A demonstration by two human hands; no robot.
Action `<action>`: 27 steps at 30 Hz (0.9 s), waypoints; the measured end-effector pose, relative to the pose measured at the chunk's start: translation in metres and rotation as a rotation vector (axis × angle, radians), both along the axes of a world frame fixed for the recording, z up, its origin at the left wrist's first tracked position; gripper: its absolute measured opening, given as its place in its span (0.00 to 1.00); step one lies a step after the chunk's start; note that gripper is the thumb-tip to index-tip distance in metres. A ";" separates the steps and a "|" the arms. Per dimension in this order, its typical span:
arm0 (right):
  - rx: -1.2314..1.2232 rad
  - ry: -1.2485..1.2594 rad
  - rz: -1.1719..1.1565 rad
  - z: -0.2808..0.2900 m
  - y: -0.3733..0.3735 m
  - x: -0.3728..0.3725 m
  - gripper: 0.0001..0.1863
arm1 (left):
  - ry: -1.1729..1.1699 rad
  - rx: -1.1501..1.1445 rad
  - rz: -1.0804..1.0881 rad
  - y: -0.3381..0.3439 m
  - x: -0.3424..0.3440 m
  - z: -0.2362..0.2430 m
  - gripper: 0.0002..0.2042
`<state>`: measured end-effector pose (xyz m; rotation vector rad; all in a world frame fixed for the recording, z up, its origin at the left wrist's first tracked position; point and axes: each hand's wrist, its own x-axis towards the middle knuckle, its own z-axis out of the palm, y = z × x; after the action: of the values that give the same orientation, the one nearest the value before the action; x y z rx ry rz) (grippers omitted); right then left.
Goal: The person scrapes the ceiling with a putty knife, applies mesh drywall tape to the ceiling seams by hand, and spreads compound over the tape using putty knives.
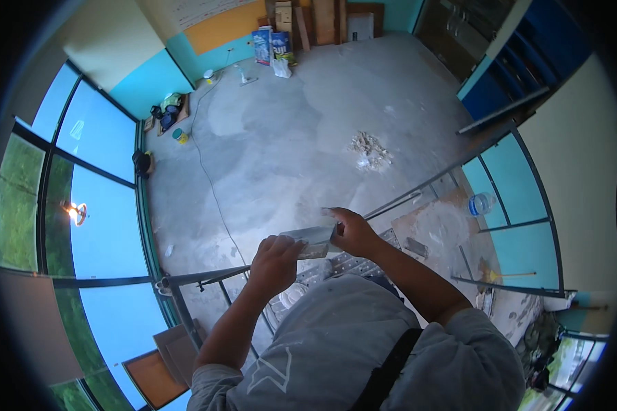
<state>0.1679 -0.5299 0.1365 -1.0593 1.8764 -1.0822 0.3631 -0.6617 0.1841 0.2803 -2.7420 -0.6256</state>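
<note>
In front of my chest, my two hands meet at a flat grey trowel [311,235] with a pale block-like part [314,252] along its near edge. My left hand [274,263] is closed around the left end of the trowel. At the right end my right hand [356,233] pinches its edge, where a grey upright face shows. Whether that face is a second blade or part of the trowel, I cannot tell. Below my hands lies a perforated metal platform [349,266].
Metal scaffold rails [219,274] run on both sides of me. Far below, the grey floor [274,144] carries a heap of rubble [369,151], a trailing cable [209,177], a small bucket [179,135] and bags [262,45]. A clear plastic bottle [481,203] is at the right.
</note>
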 end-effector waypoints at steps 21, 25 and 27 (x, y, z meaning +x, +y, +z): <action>-0.004 0.153 0.020 0.006 0.008 0.012 0.33 | -0.232 -0.023 0.181 -0.042 0.027 -0.065 0.16; -0.142 0.256 -0.078 -0.028 0.017 0.001 0.35 | -0.053 -0.070 0.456 -0.075 0.055 -0.077 0.11; -0.099 0.229 -0.092 -0.033 0.019 0.003 0.35 | -0.086 -0.189 0.575 -0.118 0.105 -0.115 0.11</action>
<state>0.1713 -0.5112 0.1038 -1.2059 2.0877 -1.1571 0.4682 -0.7798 0.0686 1.0155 -2.5798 -0.1994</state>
